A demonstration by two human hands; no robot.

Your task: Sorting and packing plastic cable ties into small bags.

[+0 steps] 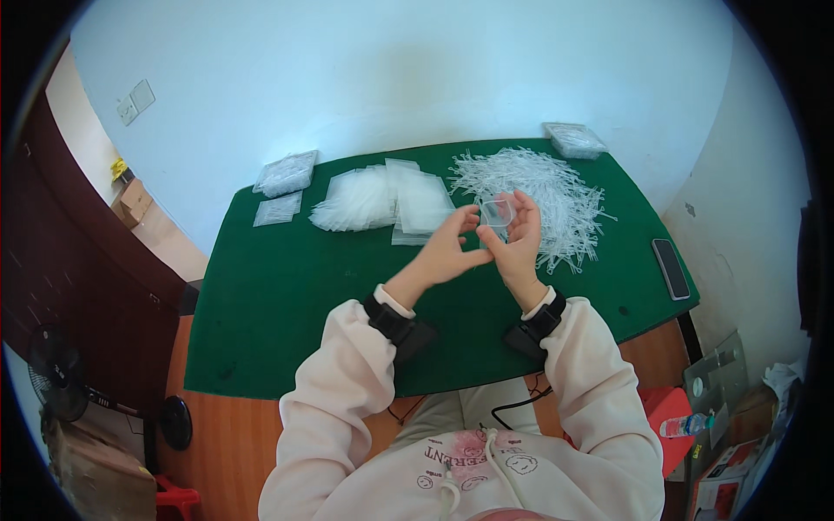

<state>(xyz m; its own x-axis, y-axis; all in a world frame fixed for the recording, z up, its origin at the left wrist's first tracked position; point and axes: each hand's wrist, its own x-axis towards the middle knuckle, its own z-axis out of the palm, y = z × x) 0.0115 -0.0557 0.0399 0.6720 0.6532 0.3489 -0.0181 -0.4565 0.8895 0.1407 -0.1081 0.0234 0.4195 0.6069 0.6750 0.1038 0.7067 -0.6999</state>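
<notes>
Over the green table, my right hand [519, 243] is closed on a small clear plastic piece, squarish with rounded corners [498, 214]. It sits between the thumb and the raised fingers; whether it is a small bag or a rigid part I cannot tell. My left hand [444, 252] is just to its left, thumb and fingers apart, fingertips close to the piece. Nothing shows in its grasp. Behind my right hand spreads a large heap of thin clear plastic strips with looped ends [556, 195]. Left of it lies a fanned pile of clear flat bags [360, 200].
A packed clear box [287, 174] and a small stack of clear packets [278, 209] lie at the table's back left. Another clear box [575, 141] stands at the back right corner. A phone [670, 269] rests by the right edge of the green table [278, 304].
</notes>
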